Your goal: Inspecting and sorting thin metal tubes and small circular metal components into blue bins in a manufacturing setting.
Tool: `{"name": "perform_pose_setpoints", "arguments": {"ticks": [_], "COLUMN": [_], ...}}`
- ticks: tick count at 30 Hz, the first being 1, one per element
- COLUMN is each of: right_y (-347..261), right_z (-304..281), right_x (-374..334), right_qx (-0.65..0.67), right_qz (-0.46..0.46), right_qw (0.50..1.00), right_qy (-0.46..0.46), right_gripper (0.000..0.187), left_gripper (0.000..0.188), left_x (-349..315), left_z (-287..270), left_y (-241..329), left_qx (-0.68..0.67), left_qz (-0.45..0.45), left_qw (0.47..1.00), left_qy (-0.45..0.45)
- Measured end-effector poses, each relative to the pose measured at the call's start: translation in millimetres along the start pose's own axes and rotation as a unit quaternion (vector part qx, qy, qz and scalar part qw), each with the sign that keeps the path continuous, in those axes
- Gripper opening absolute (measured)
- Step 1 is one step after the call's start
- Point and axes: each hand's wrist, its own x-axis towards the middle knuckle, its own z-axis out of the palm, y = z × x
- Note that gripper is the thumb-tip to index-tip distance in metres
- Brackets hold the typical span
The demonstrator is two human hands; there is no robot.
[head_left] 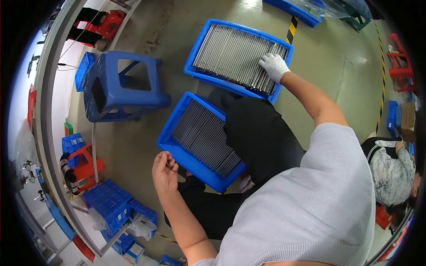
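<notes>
My right hand (274, 67), in a white glove, reaches into the far blue bin (190, 62), which holds a tight row of thin silvery metal rods (233, 53). Its fingers bend down onto the rods near the right end, closing on some of them; the fingertips are partly hidden. Bare, my left hand (165, 172) is beside the left corner of the nearer blue bin (171, 148). Its fingers are curled into a pinch, and what lies between them is too small to make out. Darker grey rods (204, 135) fill this nearer bin in a slanting row.
A blue plastic stool (133, 104) stands left of the bins. Stacked blue crates (108, 201) and a red stool (84, 166) are at lower left. Another blue bin (297, 12) is at the far edge. At right a person (390, 170) sits near cardboard (407, 122).
</notes>
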Motion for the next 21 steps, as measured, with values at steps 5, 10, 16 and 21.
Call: {"name": "perform_pose_setpoints", "arguments": {"ticks": [5, 10, 16, 21], "right_y": [12.5, 0.7, -13.0, -27.2], "right_z": [6.5, 0.0, -4.0, -5.2], "right_x": [-10.7, -3.3, -15.6, -14.0], "right_qx": [0.029, 0.022, 0.035, 0.016], "right_qz": [-0.017, 0.007, 0.038, 0.044], "right_qw": [0.999, 1.0, 0.998, 0.999], "right_qy": [0.027, -0.002, 0.033, -0.013], "right_gripper": [0.015, 0.017, 0.023, 0.022], "left_gripper": [0.012, 0.01, 0.016, 0.027], "left_x": [1.5, -3.9, -0.8, -5.3], "left_z": [-0.9, -1.7, -7.0, -27.9], "left_y": [-1.0, 3.3, -0.2, -3.2], "left_qx": [-0.006, -0.01, -0.041, -0.105], "left_qz": [0.0, 0.011, 0.029, 0.039], "left_qw": [1.0, 1.0, 0.999, 0.994], "left_qy": [-0.007, 0.002, -0.001, 0.0]}}
